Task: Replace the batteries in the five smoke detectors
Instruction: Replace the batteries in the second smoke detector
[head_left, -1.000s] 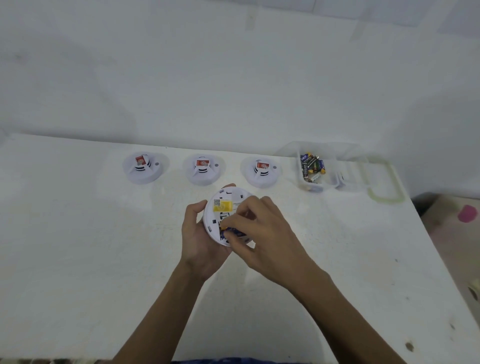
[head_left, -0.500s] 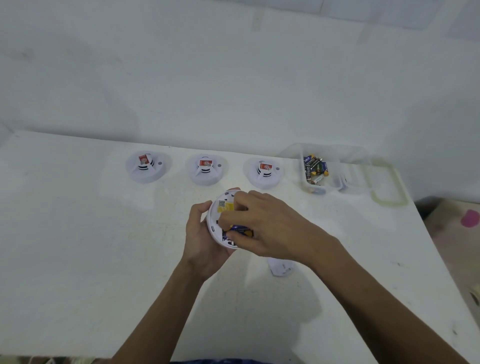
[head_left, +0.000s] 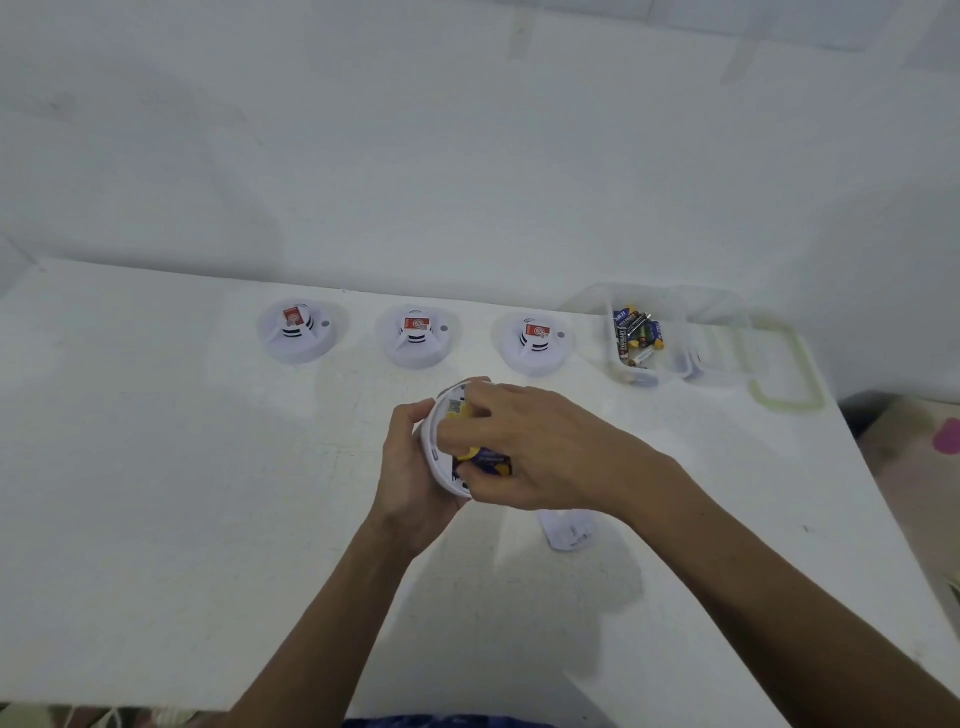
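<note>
The left hand (head_left: 410, 467) is curled round the rim of a round white plastic smoke detector (head_left: 434, 454), held above the white surface (head_left: 156, 467). The right hand (head_left: 545, 457) pinches a blue-and-yellow battery (head_left: 491, 462) at its back. Beyond both hands stand three more white smoke detectors (head_left: 418, 338).

The detector (head_left: 445, 480) I hold in my left hand (head_left: 410, 467) is my marker. My right hand (head_left: 540, 452) lies over its face, pinching a battery (head_left: 485, 460), so nothing else fits there. Left of it the table (head_left: 156, 467) is open for a hand to slide. Behind it three more detectors (head_left: 418, 338) stand in a row with gaps between. Behind and right sits the battery box (head_left: 670, 366), its lid (head_left: 784, 374) past that. Just right of it a small white cover (head_left: 569, 530) lies under my wrist.
</note>
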